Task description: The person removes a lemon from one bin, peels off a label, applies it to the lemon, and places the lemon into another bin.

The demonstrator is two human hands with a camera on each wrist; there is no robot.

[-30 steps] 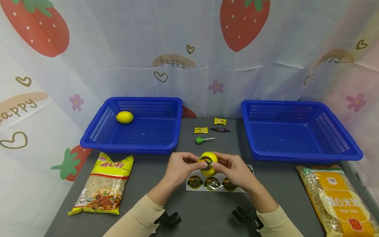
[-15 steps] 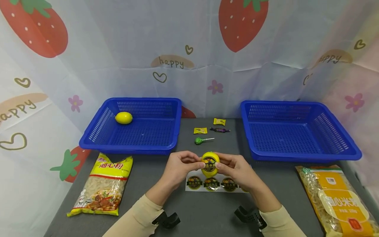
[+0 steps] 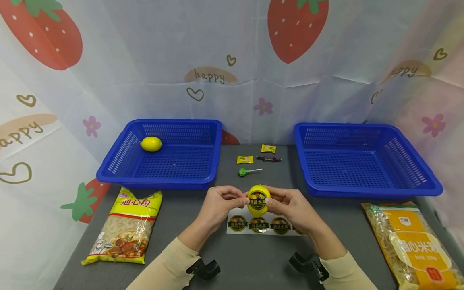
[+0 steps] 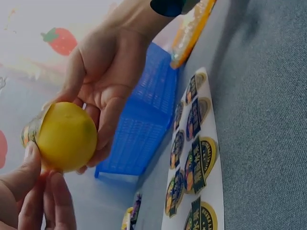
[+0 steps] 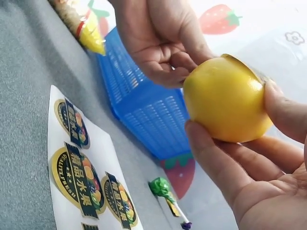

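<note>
A yellow lemon (image 3: pixel 258 213) is held upright between both hands above a white sticker sheet (image 3: pixel 250 231). On its near side sits a dark round fruit-label sticker (image 3: pixel 257 200), whose edge stands slightly off the skin in the left wrist view. My right hand (image 3: pixel 291 206) grips the lemon, thumb at its front and fingers behind. From the other side my left hand (image 3: pixel 221 204) pinches the lemon, its thumb at the sticker's left edge. The sheet bears several similar labels, and the hands hide part of it.
A blue basket (image 3: pixel 159 180) at the left holds another lemon (image 3: pixel 151 143). A second blue basket (image 3: pixel 373 188) stands right. Two yellow-wrapped candies, a purple candy (image 3: pixel 269 159) and a green lollipop (image 3: pixel 243 172) lie between. Pasta bags (image 3: pixel 127 229) flank the near sides.
The lemon has turned slightly, so its label now faces the head camera more fully. My right thumb has moved off the label towards its right edge.
</note>
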